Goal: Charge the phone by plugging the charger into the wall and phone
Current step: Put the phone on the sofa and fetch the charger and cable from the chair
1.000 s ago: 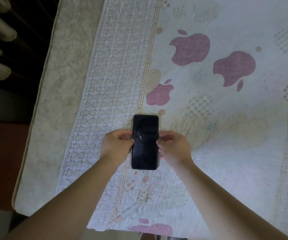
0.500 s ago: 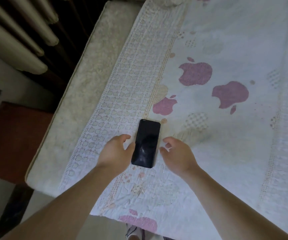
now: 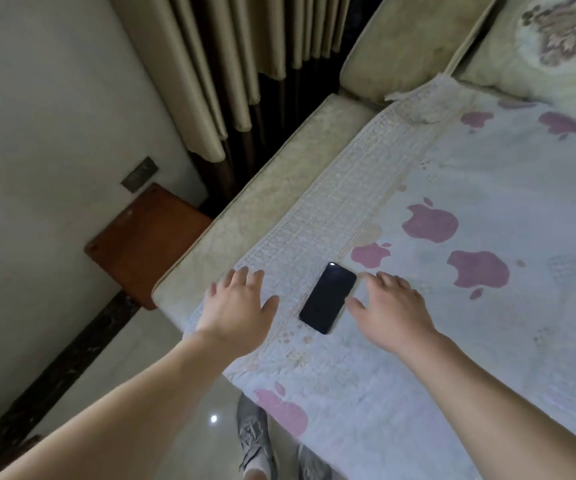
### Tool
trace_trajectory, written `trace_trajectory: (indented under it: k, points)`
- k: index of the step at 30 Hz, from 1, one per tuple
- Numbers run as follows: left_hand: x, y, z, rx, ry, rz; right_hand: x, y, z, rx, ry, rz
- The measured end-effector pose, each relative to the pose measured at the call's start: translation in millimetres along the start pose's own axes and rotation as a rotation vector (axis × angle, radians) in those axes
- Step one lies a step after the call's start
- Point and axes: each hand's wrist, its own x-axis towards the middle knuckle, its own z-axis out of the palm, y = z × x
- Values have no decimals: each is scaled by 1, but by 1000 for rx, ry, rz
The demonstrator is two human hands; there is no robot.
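Two bare hands hover with fingers spread and relaxed, holding nothing: the left hand (image 3: 238,308) left of the phone (image 3: 328,297), the right hand (image 3: 392,311) just beside its right edge. The phone is a flat black rectangle with rounded corners and a glossy dark screen, lying face up and tilted on a thin quilted sheet (image 3: 453,358) printed with pink apple shapes and a lacy woven border. The sheet covers a beige textured mattress (image 3: 245,220). Pleated tan curtains (image 3: 217,64) hang beside a plain wall (image 3: 37,133) carrying a small grey socket plate (image 3: 139,174)
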Motion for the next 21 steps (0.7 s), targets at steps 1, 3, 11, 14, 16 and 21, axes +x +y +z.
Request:
trace_trajectory:
  k: [1,3,11,14,16,21]
  points:
    - [-11,-6,-10,4,4,-13,-7,-7,-9,-12,-6,-23]
    - [-33,-18,-30,11,26,-42,-20,-24,-29,-35,-16,-71]
    - [-137,-75,-99,-66,136,-182,-73,-120,-98,-137,-19,-270]
    - [-178,-99,-113,-87,182,-236,-95,-158,-113,-185,1,-334]
    - [-204,-119,-119,-111,213,-274,-109,-186,-117,-206,23,-385]
    - [-269,-178,-114,-166,290,-354,-154,-265,-102,-224,9,-514]
